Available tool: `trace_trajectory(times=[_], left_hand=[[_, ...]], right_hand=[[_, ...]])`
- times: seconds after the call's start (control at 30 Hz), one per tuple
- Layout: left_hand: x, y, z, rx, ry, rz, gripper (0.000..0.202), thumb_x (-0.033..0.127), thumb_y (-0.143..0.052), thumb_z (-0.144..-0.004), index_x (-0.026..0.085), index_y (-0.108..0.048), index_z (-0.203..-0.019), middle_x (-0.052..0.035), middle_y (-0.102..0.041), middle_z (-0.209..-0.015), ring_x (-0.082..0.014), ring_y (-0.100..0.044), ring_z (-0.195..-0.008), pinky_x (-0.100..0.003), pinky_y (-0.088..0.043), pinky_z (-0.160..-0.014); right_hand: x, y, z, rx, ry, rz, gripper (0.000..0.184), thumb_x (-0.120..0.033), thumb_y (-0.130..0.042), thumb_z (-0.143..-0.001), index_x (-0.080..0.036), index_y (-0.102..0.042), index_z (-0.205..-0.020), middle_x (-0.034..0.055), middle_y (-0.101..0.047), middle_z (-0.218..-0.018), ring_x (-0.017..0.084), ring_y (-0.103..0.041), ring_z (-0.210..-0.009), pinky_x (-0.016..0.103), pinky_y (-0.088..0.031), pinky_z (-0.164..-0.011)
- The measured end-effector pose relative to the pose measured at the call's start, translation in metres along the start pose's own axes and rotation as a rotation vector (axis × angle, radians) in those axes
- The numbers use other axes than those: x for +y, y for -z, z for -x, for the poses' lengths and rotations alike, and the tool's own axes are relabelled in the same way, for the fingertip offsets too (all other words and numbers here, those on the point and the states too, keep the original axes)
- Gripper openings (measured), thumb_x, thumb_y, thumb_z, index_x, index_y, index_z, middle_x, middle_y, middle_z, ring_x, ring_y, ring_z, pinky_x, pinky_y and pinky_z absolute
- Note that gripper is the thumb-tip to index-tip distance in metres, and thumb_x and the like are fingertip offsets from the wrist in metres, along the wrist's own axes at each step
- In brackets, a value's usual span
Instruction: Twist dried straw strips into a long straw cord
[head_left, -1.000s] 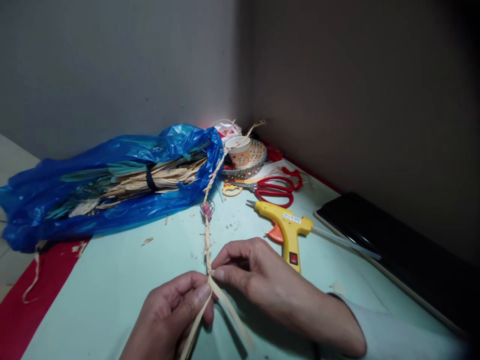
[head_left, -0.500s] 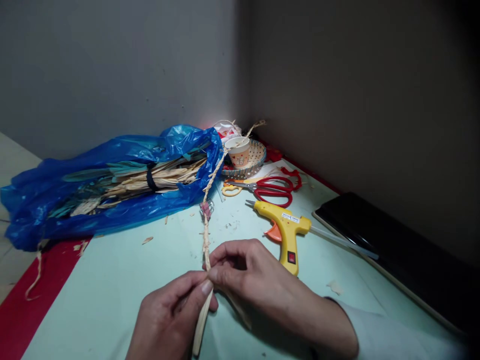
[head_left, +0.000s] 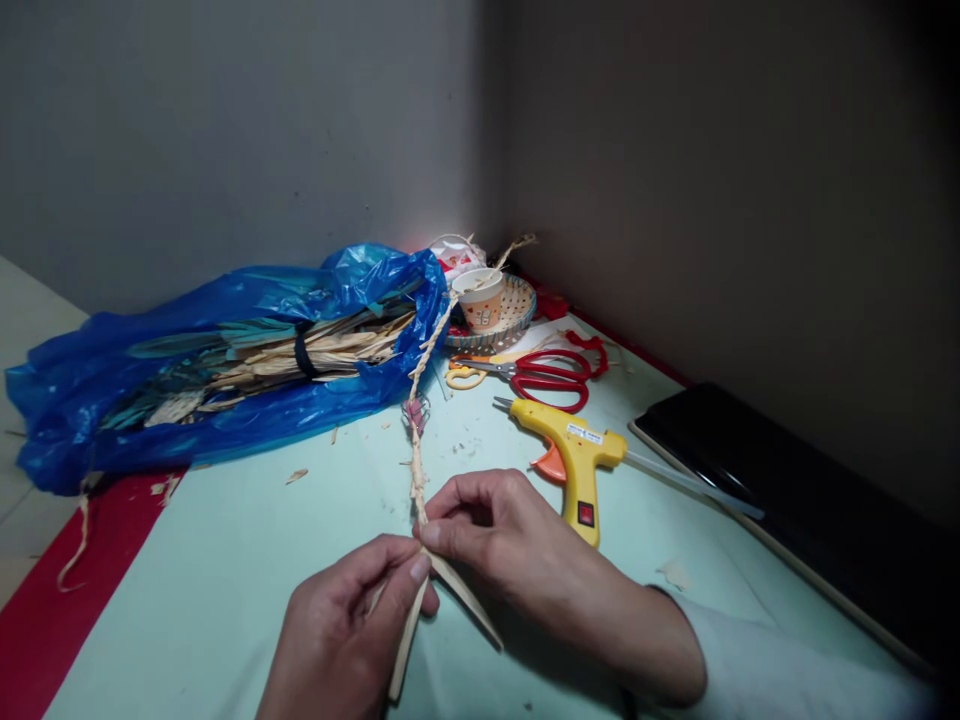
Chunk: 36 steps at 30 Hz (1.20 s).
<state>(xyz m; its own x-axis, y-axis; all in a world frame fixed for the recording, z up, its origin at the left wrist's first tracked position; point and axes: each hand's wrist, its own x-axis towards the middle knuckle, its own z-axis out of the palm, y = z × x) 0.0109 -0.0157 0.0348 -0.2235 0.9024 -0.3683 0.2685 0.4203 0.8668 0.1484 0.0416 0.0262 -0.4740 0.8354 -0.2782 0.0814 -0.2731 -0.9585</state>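
A braided straw cord [head_left: 415,450] runs from a small paper cup [head_left: 481,298] at the back down the pale green table [head_left: 225,560] to my hands. A pink clip [head_left: 415,412] grips it midway. My left hand [head_left: 349,630] pinches one loose flat straw strip [head_left: 405,645] between thumb and forefinger. My right hand [head_left: 502,545] pinches the braid's near end, and another strip [head_left: 469,603] leads off under it to the right. Both hands meet at the end of the braid.
A blue plastic bag [head_left: 217,370] with bundled straw lies at the left. Red scissors [head_left: 544,375], yellow-handled scissors [head_left: 469,372] and a yellow glue gun [head_left: 574,460] lie to the right of the cord. A woven tray [head_left: 514,310] holds the cup. A dark tablet [head_left: 787,490] lies by the right wall.
The loose strips under my hands have shifted: the right one swung out again to the lower right, the left one stands steeper. My hands stay together at the braid's end.
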Motion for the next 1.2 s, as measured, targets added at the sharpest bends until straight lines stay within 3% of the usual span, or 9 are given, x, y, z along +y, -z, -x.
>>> trace_trajectory(times=[0.13, 0.23, 0.33, 0.5, 0.63, 0.77, 1.0, 1.1, 1.2], left_hand=[[-0.003, 0.005, -0.001, -0.054, -0.056, 0.023, 0.021, 0.041, -0.064, -0.074, 0.020, -0.068, -0.071, 0.0004, -0.068, -0.069, -0.0166, -0.059, -0.067, -0.020, -0.046, -0.059], [-0.006, 0.010, -0.001, -0.108, -0.140, -0.076, 0.027, 0.041, -0.056, -0.081, 0.021, -0.071, -0.090, -0.0029, -0.073, -0.086, -0.0208, -0.063, -0.081, -0.026, -0.049, -0.075], [-0.009, 0.013, -0.002, -0.125, -0.248, -0.265, 0.030, 0.042, -0.053, -0.083, 0.021, -0.071, -0.094, -0.0053, -0.072, -0.097, -0.0224, -0.063, -0.086, -0.028, -0.047, -0.081], [-0.009, 0.011, -0.003, -0.103, -0.310, -0.403, 0.031, 0.043, -0.048, -0.084, 0.021, -0.068, -0.090, -0.0067, -0.072, -0.096, -0.0240, -0.063, -0.086, -0.030, -0.045, -0.080], [-0.005, 0.008, -0.002, -0.051, -0.349, -0.579, 0.028, 0.039, -0.041, -0.087, 0.022, -0.057, -0.072, -0.0031, -0.068, -0.072, -0.0215, -0.061, -0.070, -0.029, -0.042, -0.067], [-0.002, 0.006, -0.001, 0.017, -0.461, -0.658, 0.028, 0.033, -0.037, -0.087, 0.023, -0.045, -0.063, 0.0002, -0.059, -0.060, -0.0185, -0.054, -0.058, -0.028, -0.036, -0.059], [0.004, 0.015, -0.001, 0.011, -0.489, -0.526, 0.026, 0.033, -0.043, -0.083, 0.021, -0.048, -0.060, 0.0011, -0.056, -0.059, -0.0181, -0.053, -0.060, -0.026, -0.037, -0.059], [0.003, 0.019, -0.004, 0.013, -0.499, -0.504, 0.031, 0.037, -0.044, -0.084, 0.020, -0.053, -0.060, 0.0006, -0.059, -0.059, -0.0185, -0.056, -0.062, -0.025, -0.040, -0.059], [-0.007, 0.017, -0.008, 0.172, -0.626, -0.503, 0.033, 0.034, -0.042, -0.088, 0.020, -0.055, -0.060, 0.0011, -0.060, -0.058, -0.0162, -0.059, -0.059, -0.022, -0.043, -0.057]], right_hand=[[-0.006, 0.008, 0.009, -0.094, 0.130, 0.323, 0.013, -0.030, -0.061, -0.079, -0.017, -0.060, -0.080, -0.0015, -0.055, -0.069, 0.012, -0.047, -0.066, 0.021, -0.033, -0.055], [-0.011, 0.013, 0.014, -0.194, 0.221, 0.525, 0.017, -0.031, -0.052, -0.086, -0.017, -0.055, -0.077, -0.0010, -0.055, -0.068, 0.012, -0.048, -0.068, 0.021, -0.033, -0.059], [-0.011, 0.013, 0.016, -0.210, 0.268, 0.648, 0.020, -0.026, -0.040, -0.092, -0.018, -0.052, -0.078, 0.0014, -0.057, -0.074, 0.014, -0.051, -0.076, 0.023, -0.033, -0.065], [-0.004, 0.007, 0.017, -0.094, 0.348, 0.791, 0.021, -0.027, -0.038, -0.092, -0.019, -0.048, -0.076, 0.0008, -0.053, -0.070, 0.013, -0.046, -0.069, 0.023, -0.029, -0.059], [0.001, 0.002, 0.020, 0.013, 0.443, 0.847, 0.019, -0.025, -0.044, -0.089, -0.018, -0.052, -0.073, 0.0002, -0.054, -0.066, 0.012, -0.044, -0.064, 0.023, -0.027, -0.057], [0.003, 0.000, 0.018, 0.076, 0.453, 0.776, 0.013, -0.023, -0.049, -0.084, -0.016, -0.055, -0.075, -0.0003, -0.055, -0.064, 0.010, -0.044, -0.058, 0.022, -0.027, -0.054], [0.013, -0.004, 0.002, -0.029, 0.272, 0.312, 0.011, -0.026, -0.051, -0.080, -0.015, -0.053, -0.077, -0.0005, -0.057, -0.063, 0.009, -0.044, -0.052, 0.019, -0.032, -0.049], [0.013, -0.007, 0.001, 0.066, 0.329, 0.352, 0.010, -0.024, -0.054, -0.076, -0.016, -0.052, -0.071, -0.0012, -0.053, -0.062, 0.009, -0.044, -0.056, 0.019, -0.031, -0.049], [0.009, -0.009, 0.002, 0.142, 0.346, 0.398, 0.012, -0.023, -0.057, -0.072, -0.016, -0.050, -0.064, -0.0026, -0.049, -0.058, 0.009, -0.042, -0.055, 0.019, -0.029, -0.049]])
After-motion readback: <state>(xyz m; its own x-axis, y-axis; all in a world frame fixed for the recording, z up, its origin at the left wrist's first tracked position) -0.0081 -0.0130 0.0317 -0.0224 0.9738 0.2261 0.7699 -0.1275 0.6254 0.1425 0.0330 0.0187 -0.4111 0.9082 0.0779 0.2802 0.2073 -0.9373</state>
